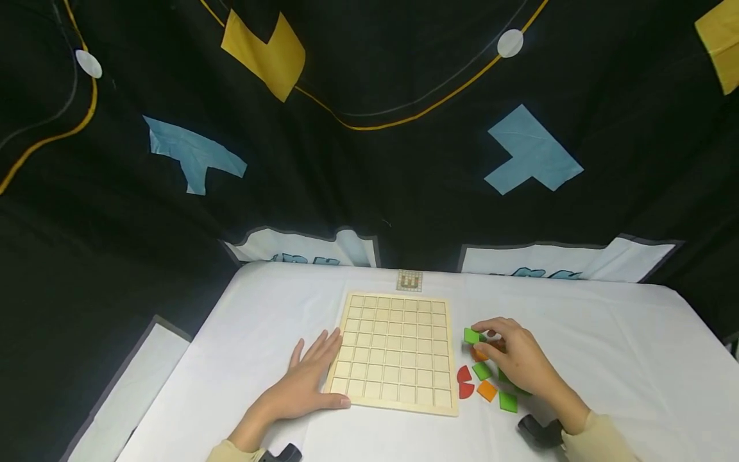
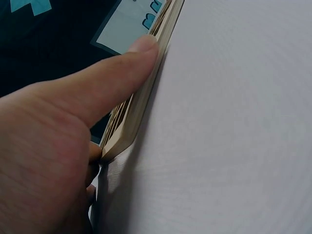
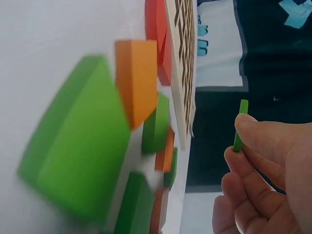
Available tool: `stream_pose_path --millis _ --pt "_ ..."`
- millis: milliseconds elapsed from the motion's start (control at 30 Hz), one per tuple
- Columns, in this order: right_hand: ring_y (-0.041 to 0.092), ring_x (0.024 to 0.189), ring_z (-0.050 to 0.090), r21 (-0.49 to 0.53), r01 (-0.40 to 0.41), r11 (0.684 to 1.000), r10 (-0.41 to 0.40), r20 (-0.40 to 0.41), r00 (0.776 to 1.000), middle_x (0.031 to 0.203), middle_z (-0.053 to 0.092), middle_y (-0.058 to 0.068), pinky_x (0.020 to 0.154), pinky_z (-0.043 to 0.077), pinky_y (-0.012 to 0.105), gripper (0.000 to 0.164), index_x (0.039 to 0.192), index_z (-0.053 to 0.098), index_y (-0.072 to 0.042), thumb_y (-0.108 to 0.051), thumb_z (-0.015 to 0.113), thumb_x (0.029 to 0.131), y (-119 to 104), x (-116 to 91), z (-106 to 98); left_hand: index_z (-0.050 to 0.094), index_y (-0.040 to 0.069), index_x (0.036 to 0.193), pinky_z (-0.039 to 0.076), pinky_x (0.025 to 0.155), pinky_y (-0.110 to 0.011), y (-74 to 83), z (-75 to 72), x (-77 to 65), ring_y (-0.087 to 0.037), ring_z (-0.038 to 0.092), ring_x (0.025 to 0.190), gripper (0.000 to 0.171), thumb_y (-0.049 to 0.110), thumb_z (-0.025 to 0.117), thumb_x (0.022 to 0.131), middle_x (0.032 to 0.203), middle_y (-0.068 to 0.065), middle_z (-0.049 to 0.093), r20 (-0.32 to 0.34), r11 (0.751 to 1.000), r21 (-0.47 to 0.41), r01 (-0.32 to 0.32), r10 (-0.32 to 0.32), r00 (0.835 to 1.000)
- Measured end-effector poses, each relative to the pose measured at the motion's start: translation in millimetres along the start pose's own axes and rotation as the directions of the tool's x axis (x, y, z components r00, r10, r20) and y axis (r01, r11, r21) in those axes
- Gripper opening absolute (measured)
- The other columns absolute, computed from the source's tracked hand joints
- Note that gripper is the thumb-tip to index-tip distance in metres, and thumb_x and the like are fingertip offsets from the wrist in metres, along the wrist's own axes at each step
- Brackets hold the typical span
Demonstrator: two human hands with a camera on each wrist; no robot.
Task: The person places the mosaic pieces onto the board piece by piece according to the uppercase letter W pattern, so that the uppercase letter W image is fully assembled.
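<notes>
A pale wooden board (image 1: 398, 350) with a grid of square recesses lies on the white table. My left hand (image 1: 303, 385) rests against its left side, fingers extended, and the thumb touches the near edge, as the left wrist view also shows. Just right of the board, my right hand (image 1: 522, 356) pinches a thin green square tile (image 1: 471, 335) between thumb and fingers. In the right wrist view that green tile (image 3: 243, 107) stands edge-on, held above the table. Loose pieces lie below this hand, partly hidden by it: an orange tile (image 1: 487, 390), several green tiles (image 1: 508, 402) and red rounded pieces (image 1: 466, 389).
Beyond the board's far edge lies a small patterned square (image 1: 410, 280). A black curtain (image 1: 392, 186) with blue and yellow shapes hangs behind the white table (image 1: 612, 346). Black wrist-worn devices (image 1: 539, 431) sit at both wrists.
</notes>
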State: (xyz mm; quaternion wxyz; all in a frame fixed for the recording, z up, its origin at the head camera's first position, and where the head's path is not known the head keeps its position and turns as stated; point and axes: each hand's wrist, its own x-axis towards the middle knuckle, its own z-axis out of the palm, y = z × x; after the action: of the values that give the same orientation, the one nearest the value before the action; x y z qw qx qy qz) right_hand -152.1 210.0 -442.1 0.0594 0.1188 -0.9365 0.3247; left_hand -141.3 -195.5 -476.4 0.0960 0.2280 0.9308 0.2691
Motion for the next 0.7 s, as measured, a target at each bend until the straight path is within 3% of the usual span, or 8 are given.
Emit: stream_pose_path --millis 267,700 --pt "0.016 0.081 0.053 0.049 0.037 0.998 -0.037 0.008 0.999 0.101 0.067 0.0 0.068 0.048 0.027 0.027 0.113 0.073 -0.011 -0.011 0.08 0.087 -8 6 12 0.018 0.004 0.161 -0.012 0.116 -0.063 1.0 1.6 -1.6 -0.035 0.002 0.154 0.119 0.068 0.073 0.077 0.168 -0.009 0.011 0.0 1.0 -0.005 0.005 -0.005 1.0" --pt "0.016 0.089 0.058 0.038 0.047 0.998 -0.047 -0.001 0.999 0.104 0.07 -0.002 0.073 0.052 0.032 0.028 0.111 0.075 -0.012 -0.012 0.082 0.084 -19 15 27 0.017 0.004 0.16 -0.011 0.116 -0.063 4.7 -2.7 -0.3 -0.036 0.004 0.154 0.118 0.066 0.074 0.078 0.168 -0.009 0.011 -0.011 1.0 0.005 -0.013 0.013 1.0"
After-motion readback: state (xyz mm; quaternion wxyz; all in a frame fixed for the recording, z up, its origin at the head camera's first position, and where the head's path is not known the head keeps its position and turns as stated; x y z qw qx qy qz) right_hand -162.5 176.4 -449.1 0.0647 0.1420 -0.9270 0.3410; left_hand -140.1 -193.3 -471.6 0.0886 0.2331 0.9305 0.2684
